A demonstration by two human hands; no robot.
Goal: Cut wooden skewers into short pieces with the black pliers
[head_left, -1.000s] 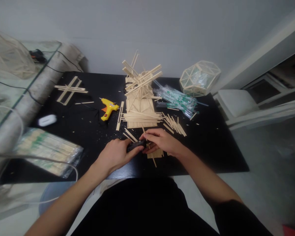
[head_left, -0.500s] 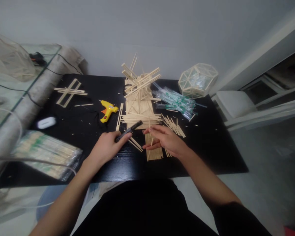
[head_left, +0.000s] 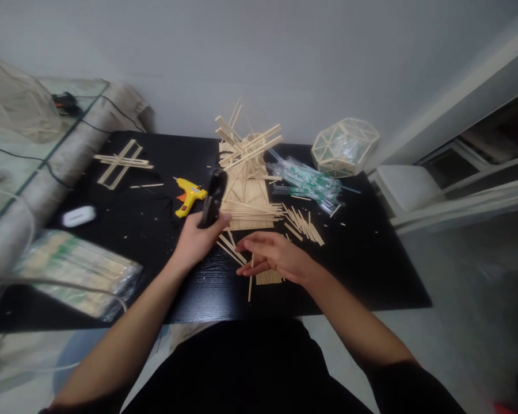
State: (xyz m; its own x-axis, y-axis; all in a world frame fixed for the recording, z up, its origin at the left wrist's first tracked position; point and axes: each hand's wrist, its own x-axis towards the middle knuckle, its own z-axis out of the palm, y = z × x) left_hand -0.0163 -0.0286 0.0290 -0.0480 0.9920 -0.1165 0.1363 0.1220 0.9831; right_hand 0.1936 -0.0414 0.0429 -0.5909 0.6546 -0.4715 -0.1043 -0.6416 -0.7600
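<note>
My left hand (head_left: 195,240) is closed around a dark hand tool (head_left: 214,198), which points up and away; blur hides its exact kind. Between the fingers of my right hand (head_left: 282,256) is a thin wooden stick (head_left: 250,288), its lower end hanging toward the table's front edge. Under and beside that hand lies a flat panel of sticks (head_left: 268,278), partly covered by it. Loose sticks (head_left: 232,251) rest between the two hands. Just beyond them, a pile of sticks (head_left: 252,211) lies across the base of a stick-built model (head_left: 246,158).
A yellow glue gun (head_left: 190,195) lies left of the model on the black table (head_left: 362,270). Crossed stick frames (head_left: 123,163), a white case (head_left: 78,216) and bagged sticks (head_left: 82,270) are farther left. Clear wrappers (head_left: 308,181) and a polyhedron frame (head_left: 345,146) stand at the right.
The tool in my left hand has swung from slanting right to nearly upright. My right hand, with the stick, has moved left and nearer to me.
</note>
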